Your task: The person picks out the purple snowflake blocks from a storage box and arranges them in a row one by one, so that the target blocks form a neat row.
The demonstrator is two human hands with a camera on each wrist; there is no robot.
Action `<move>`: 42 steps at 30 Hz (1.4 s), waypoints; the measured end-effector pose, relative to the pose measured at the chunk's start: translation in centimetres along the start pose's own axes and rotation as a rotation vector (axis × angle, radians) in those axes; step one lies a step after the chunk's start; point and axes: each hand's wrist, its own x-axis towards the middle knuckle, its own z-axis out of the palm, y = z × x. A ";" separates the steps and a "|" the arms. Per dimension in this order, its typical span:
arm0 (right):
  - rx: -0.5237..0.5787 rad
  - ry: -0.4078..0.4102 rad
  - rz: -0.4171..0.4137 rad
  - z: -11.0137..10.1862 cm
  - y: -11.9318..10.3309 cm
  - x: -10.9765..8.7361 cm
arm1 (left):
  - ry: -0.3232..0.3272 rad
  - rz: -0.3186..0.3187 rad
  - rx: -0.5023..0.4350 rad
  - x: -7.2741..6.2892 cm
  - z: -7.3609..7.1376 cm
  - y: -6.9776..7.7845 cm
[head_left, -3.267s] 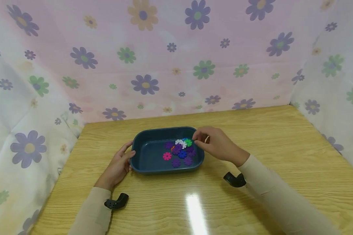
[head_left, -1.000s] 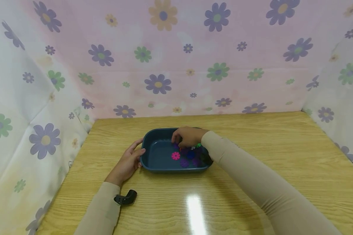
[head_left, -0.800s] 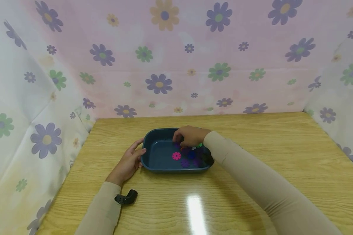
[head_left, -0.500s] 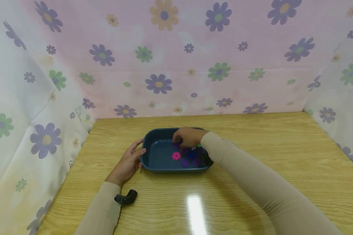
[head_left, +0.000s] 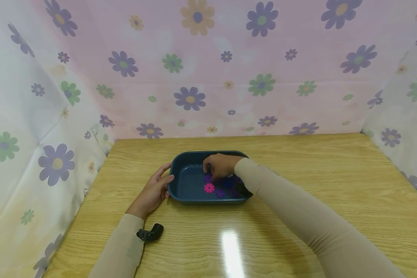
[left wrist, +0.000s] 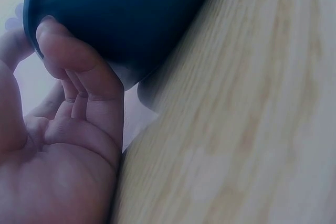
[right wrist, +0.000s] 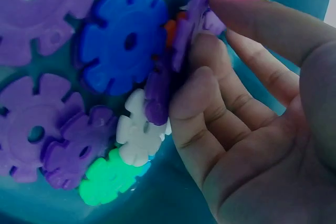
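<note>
A dark teal plastic basin [head_left: 184, 201] rests on the table. My left hand [head_left: 153, 193] grips its left end, thumb over the rim and fingers outside; the left wrist view shows that hand [left wrist: 68, 129] against the wall. Inside the basin, my right hand [head_left: 220, 166] reaches down with curled fingers. In the right wrist view, the right hand's fingertips [right wrist: 202, 56] pinch a purple notched interlocking disc [right wrist: 184, 40], tilted on edge. Around it lie a blue disc [right wrist: 105, 40], a white disc [right wrist: 134, 135], a green disc [right wrist: 113, 177] and several purple ones. A pink disc [head_left: 209, 188] lies left of the hand.
The wood-grain table [head_left: 180, 239] extends around the basin. A flower-printed cloth [head_left: 208, 96] walls off the back and both sides. A black wrist mount [head_left: 151, 233] sticks out from the left sleeve. The right forearm covers the basin's right end.
My right hand came from the basin's right rim into the pile, and its fingers have since shifted among the discs. The pink disc slid slightly nearer. The left hand keeps its grip.
</note>
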 end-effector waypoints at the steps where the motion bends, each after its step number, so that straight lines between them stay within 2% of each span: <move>1: 0.003 -0.001 0.001 0.1 0.0 0.1 | -0.001 0.000 0.000 0.0 0.0 0.0; 9: -0.016 -0.010 0.032 0.3 0.0 0.3 | 0.002 0.001 0.006 0.1 0.1 0.1; 16: -0.088 -0.003 0.062 0.2 -0.2 0.1 | 0.008 -0.006 0.006 0.2 0.2 0.1; 24: -0.094 -0.018 0.020 0.4 -0.3 -0.1 | 0.009 -0.008 0.004 0.3 0.1 -0.1; 35: 0.026 -0.027 -0.078 -0.1 -0.5 -0.8 | 0.001 0.014 -0.008 -0.1 0.0 -0.2; 38: 0.012 0.015 -0.131 -0.8 -0.2 -1.4 | 0.002 0.012 -0.006 -0.1 0.1 -0.1; 42: -0.003 0.156 -0.214 -1.9 0.0 -2.9 | 0.007 0.012 -0.001 0.0 0.1 -0.2</move>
